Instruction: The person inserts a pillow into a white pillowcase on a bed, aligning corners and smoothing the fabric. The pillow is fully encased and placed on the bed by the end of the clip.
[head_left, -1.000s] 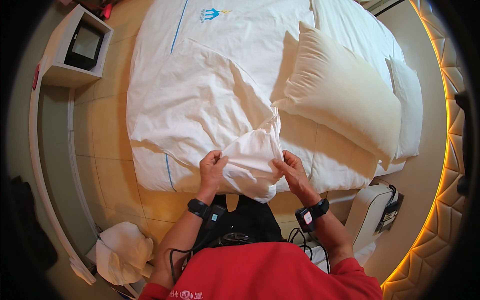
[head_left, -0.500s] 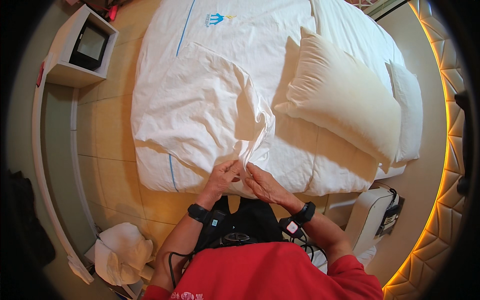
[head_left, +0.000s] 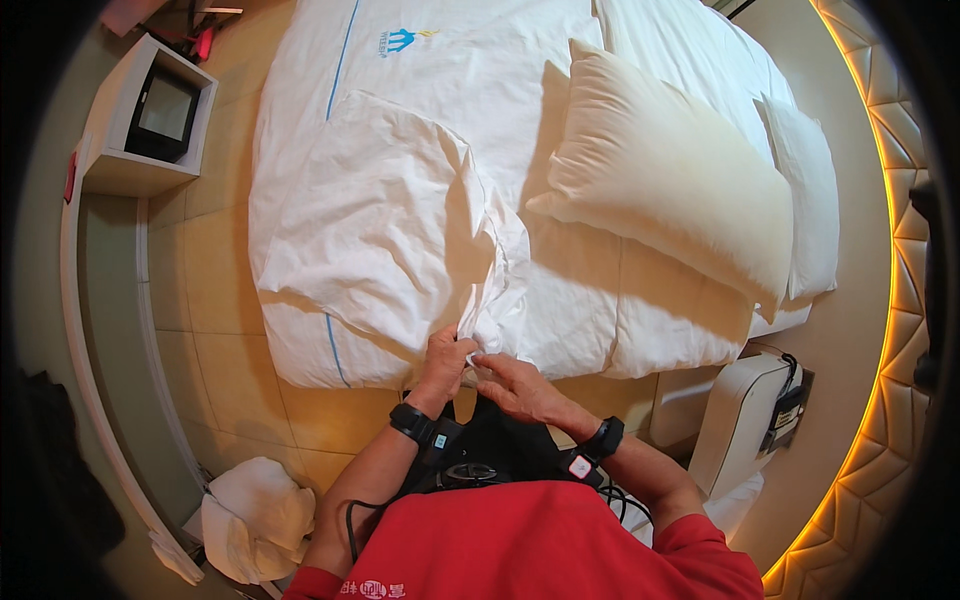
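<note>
A crumpled white pillowcase (head_left: 370, 215) lies over the near part of the bed, its open edge gathered toward me. My left hand (head_left: 441, 368) is closed on the hem at the bed's near side, thumb on top. Right beside it, my right hand (head_left: 520, 388) pinches the same hem with bent fingers; the fingertips are partly hidden. To the right of the pillowcase rests a plump cream pillow (head_left: 680, 180) without a cover.
Under these things spreads a white bed cover (head_left: 500, 60) with blue stripes. Another white pillow (head_left: 805, 200) is by the padded headboard (head_left: 905, 270). A pale bedside unit (head_left: 735, 420) stands at the right, a bundle of white linen (head_left: 255, 515) at lower left, and an open cabinet (head_left: 150, 115) at upper left.
Both hands have shifted slightly down along the hem. My left fingers have closed more tightly on it, and the gathered edge looks narrower. The whole view has shifted a little.
</note>
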